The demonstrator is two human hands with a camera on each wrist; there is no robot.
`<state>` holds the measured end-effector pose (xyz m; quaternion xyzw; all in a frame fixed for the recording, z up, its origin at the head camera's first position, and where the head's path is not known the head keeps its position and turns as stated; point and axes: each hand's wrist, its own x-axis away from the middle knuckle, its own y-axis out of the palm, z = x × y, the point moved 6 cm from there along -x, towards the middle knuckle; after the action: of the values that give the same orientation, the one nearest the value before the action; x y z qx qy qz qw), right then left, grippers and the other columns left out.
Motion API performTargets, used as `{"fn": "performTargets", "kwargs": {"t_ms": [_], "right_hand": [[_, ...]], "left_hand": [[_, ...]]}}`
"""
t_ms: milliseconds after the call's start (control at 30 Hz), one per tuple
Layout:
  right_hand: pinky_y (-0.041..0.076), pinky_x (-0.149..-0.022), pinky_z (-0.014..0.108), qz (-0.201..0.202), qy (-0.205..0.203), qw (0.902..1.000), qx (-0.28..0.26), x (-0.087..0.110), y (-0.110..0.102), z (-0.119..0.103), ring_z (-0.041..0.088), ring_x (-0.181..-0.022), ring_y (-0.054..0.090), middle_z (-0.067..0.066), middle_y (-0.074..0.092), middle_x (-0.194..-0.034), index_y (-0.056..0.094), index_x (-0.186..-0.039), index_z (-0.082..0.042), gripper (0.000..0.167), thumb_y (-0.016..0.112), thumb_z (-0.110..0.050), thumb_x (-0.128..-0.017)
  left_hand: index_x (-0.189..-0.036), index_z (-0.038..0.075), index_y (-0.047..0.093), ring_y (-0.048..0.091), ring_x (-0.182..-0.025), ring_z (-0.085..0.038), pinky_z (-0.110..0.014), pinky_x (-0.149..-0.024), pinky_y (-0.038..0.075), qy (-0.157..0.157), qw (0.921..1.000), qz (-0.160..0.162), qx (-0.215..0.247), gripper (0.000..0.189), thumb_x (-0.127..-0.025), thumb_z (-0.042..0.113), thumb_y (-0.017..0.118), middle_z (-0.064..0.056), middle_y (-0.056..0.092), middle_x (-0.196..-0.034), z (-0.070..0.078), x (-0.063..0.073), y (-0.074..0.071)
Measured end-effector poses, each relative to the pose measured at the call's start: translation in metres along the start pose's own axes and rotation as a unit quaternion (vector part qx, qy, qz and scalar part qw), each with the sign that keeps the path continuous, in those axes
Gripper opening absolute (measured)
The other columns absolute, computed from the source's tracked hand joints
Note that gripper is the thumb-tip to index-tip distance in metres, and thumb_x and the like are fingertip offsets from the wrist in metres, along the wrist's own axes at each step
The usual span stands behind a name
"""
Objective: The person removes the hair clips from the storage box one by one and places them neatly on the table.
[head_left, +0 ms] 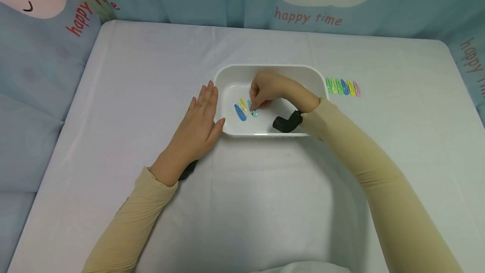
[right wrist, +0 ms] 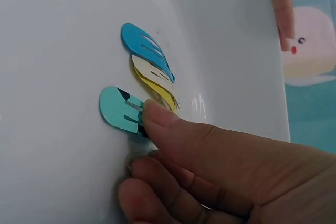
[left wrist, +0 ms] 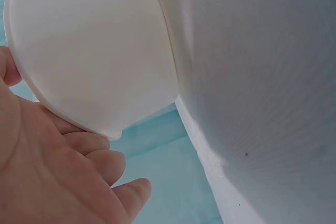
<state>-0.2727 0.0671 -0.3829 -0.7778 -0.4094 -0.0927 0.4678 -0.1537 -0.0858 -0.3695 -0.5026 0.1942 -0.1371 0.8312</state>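
Inside the tub (head_left: 261, 134), the right hand (head_left: 267, 87) pinches the green clip (right wrist: 114, 109); outside, the left hand (head_left: 196, 129) lies straight; slipping could bump the yellow clip (right wrist: 148, 68)

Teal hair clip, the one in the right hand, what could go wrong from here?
The right hand pinches the teal hair clip by one end, so it might slip or twist. The yellow clip and blue clip lie close by and could get nudged. The left hand touches the white tray, so a push might shift it.
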Motion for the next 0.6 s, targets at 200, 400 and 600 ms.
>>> {"fn": "performTargets", "kwargs": {"t_ms": [200, 400, 600], "right_hand": [[0.044, -0.054, 0.022, -0.001, -0.002, 0.9998, 0.02, -0.0002, -0.0005, -0.0025, 0.01, -0.056, 0.056, 0.001, 0.061, -0.06, 0.064, -0.07, -0.003, 0.018, 0.078, -0.013, -0.076], [0.046, -0.056, 0.022, 0.003, 0.006, 1.0, 0.0, -0.0001, 0.0001, -0.0003, 0.011, -0.057, 0.058, 0.003, 0.062, -0.063, 0.064, -0.072, -0.003, 0.016, 0.077, -0.01, -0.077], [0.049, -0.057, 0.022, 0.01, 0.015, 0.9994, -0.03, 0.0007, -0.0001, 0.0018, 0.011, -0.057, 0.059, 0.004, 0.061, -0.067, 0.063, -0.074, -0.001, 0.014, 0.077, -0.006, -0.076]], "left_hand": [[-0.148, -0.007, 0.01, 0.007, -0.143, -0.032, -0.053, -0.111, 0.012, 0.002, 1.0, 0.001, 0.002, 0.067, -0.099, 0.028, 0.04, -0.018, 0.003, -0.156, 0.0004, -0.0002, 0.0003], [-0.148, -0.007, 0.009, 0.007, -0.143, -0.031, -0.052, -0.111, 0.011, 0.001, 1.0, 0.002, 0.003, 0.067, -0.099, 0.028, 0.04, -0.018, 0.003, -0.156, 0.0, 0.0001, 0.0005], [-0.148, -0.007, 0.01, 0.007, -0.143, -0.032, -0.052, -0.111, 0.011, 0.005, 1.0, 0.006, 0.003, 0.067, -0.099, 0.027, 0.04, -0.019, 0.004, -0.156, 0.0004, 0.0001, -0.0001]]}}
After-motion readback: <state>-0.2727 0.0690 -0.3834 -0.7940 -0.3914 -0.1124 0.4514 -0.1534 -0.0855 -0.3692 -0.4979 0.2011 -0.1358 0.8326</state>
